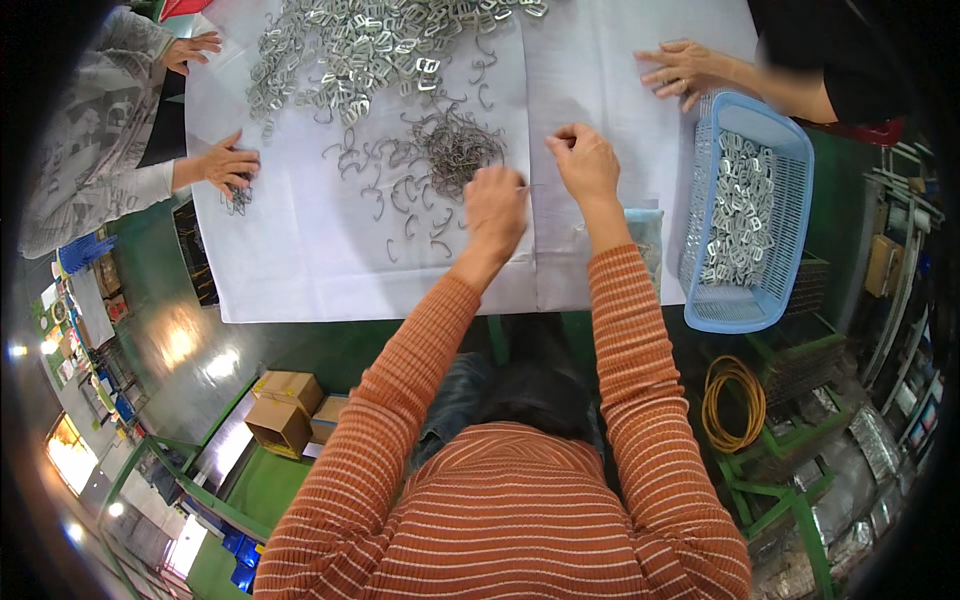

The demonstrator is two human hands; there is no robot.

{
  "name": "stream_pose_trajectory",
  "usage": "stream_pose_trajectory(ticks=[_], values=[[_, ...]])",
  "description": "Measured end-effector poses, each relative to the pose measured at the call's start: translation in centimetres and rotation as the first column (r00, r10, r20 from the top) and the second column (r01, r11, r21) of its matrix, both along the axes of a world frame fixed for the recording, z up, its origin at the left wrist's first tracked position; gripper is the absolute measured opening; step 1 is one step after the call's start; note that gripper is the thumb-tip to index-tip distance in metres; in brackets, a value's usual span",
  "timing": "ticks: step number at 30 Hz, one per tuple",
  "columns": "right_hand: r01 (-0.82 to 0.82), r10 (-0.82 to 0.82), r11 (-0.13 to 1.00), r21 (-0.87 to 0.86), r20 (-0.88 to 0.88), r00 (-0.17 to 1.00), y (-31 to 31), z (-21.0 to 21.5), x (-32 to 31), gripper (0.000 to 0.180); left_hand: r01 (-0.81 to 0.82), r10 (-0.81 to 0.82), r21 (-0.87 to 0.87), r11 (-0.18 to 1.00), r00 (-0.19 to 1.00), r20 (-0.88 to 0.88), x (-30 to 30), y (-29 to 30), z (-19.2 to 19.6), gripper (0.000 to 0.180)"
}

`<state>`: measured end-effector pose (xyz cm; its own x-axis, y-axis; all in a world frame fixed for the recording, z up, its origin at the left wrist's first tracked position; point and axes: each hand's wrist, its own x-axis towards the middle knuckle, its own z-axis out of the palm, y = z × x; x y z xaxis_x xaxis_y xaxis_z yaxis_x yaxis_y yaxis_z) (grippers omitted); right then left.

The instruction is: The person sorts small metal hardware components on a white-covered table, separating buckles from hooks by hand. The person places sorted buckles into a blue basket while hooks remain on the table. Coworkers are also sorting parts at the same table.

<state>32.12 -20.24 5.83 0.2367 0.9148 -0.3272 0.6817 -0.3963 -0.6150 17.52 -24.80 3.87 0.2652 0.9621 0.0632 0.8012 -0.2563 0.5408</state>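
My left hand [496,212] is closed just above the table, at the near right edge of a pile of curved dark wire hooks [455,150]; its fingers are slightly blurred, and what they hold is hidden. To its right my right hand [586,166] is raised over the white cloth, thumb and forefinger pinched together. Anything in that pinch is too small to make out. Loose hooks [405,192] lie scattered left of the pile. Beyond them spreads a large heap of silvery metal buckles [370,45].
A blue plastic basket [795,215] with metal buckles stands at the right table edge, beside a clear plastic bag [645,238]. Co-workers' hands rest at the left [228,165] and right [690,72]. Cardboard boxes [283,408] and a coiled orange hose [735,405] lie below the table.
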Motion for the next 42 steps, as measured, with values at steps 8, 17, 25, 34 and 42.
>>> stream_pose_trajectory(ticks=[8, 17, 25, 34, 42], values=[[-0.004, 0.029, 0.996, -0.094, 0.256, 0.966, -0.1, -3.7, -1.0, 0.025, -0.424, 0.427, 0.05, 0.904, 0.901, -0.08, -10.8, 0.3, 1.3, 0.022], [-0.048, 0.06, 0.998, -0.037, 0.433, 0.899, -3.7, -2.7, 1.6, 0.019, -0.507, 0.507, -0.036, 0.861, 0.862, 0.002, -11.6, -0.6, 0.8, 0.024], [-0.41, 0.414, 0.855, 0.317, 0.058, 0.909, 2.5, 0.2, -4.6, 0.025, -0.529, 0.533, 0.167, 0.832, 0.846, 0.021, -15.6, 1.1, -1.8, 0.034], [-0.471, 0.294, 0.766, 0.436, 0.415, 0.861, 6.4, -8.4, -10.9, 0.057, -0.183, 0.214, 0.162, 0.97, 0.956, -0.2, -17.4, 6.5, -6.0, 0.047], [-0.519, 0.579, 0.723, 0.457, 0.011, 0.816, 0.1, -6.5, -22.3, 0.048, -0.271, 0.238, 0.039, 0.962, 0.897, 0.374, -20.6, 0.8, -3.6, 0.03]])
